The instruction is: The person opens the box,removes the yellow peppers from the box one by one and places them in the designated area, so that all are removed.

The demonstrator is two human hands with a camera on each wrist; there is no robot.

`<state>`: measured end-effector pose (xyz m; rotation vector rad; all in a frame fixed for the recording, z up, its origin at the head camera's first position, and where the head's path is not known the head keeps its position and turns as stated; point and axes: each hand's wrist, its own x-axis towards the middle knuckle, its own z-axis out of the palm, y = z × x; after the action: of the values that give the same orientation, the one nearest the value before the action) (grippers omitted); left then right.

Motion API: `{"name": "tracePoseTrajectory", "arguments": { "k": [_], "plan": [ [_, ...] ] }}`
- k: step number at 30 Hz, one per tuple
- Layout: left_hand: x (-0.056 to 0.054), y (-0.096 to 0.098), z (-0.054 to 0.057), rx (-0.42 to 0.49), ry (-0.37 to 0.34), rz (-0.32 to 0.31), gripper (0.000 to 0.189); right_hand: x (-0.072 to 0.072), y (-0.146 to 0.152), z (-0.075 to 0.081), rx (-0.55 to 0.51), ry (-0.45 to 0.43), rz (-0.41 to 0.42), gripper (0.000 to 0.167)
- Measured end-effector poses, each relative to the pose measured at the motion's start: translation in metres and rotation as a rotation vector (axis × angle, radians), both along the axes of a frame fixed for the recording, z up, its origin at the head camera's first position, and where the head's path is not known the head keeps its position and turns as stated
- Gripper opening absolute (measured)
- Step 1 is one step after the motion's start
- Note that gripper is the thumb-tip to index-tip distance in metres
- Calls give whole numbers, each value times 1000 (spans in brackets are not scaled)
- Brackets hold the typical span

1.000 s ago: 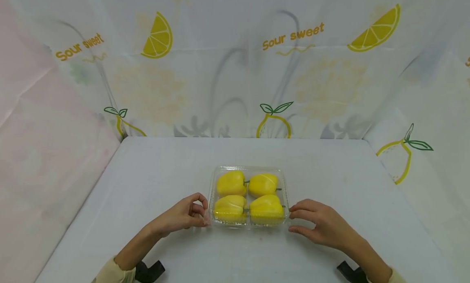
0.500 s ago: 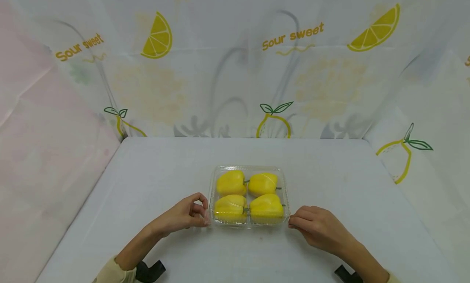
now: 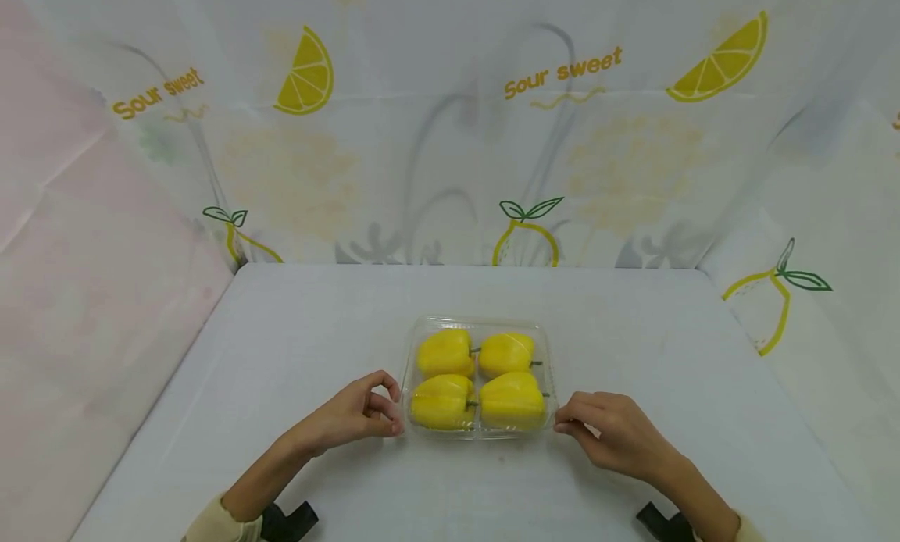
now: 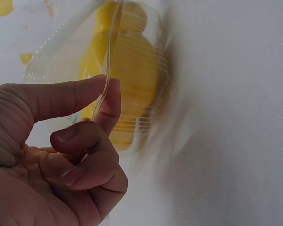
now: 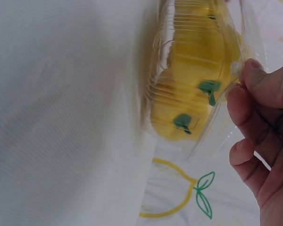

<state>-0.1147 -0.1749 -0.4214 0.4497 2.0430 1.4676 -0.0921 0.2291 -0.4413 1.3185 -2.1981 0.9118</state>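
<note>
A clear plastic clamshell box (image 3: pixel 478 436) lies on the white table in the head view. Inside it, several yellow bell peppers (image 3: pixel 446 353) with green stems sit in two rows. My left hand (image 3: pixel 358 413) pinches the box's left rim near its front corner. The left wrist view shows the thumb and index finger on that thin plastic rim (image 4: pixel 108 61), the other fingers curled below. At the right front corner, my right hand (image 3: pixel 608 429) pinches the opposite rim between thumb and index finger. Green stems (image 5: pixel 182 122) show through the ribbed side wall in the right wrist view.
White cloth covers the table (image 3: pixel 316 315) around the box. A curtain (image 3: pixel 450 159) printed with lemons stands along the back edge, with a pinkish cloth (image 3: pixel 91 308) at the left. Black wrist mounts (image 3: pixel 290 520) show at the bottom edge.
My right hand has moved from loosely spread fingers beside the box to pinching its right rim. My left hand keeps its hold. The ribbed glare across the front peppers has faded.
</note>
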Motion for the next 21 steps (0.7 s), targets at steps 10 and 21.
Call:
{"name": "tracePoseTrajectory", "arguments": {
  "k": [10, 21],
  "plan": [
    [-1, 2, 2, 0, 28, -19, 37, -4, 3, 22, -87, -29, 20, 12],
    [-1, 3, 4, 1, 19, -53, 41, -21, 0, 63, -120, 80, -74, 24]
  ]
}}
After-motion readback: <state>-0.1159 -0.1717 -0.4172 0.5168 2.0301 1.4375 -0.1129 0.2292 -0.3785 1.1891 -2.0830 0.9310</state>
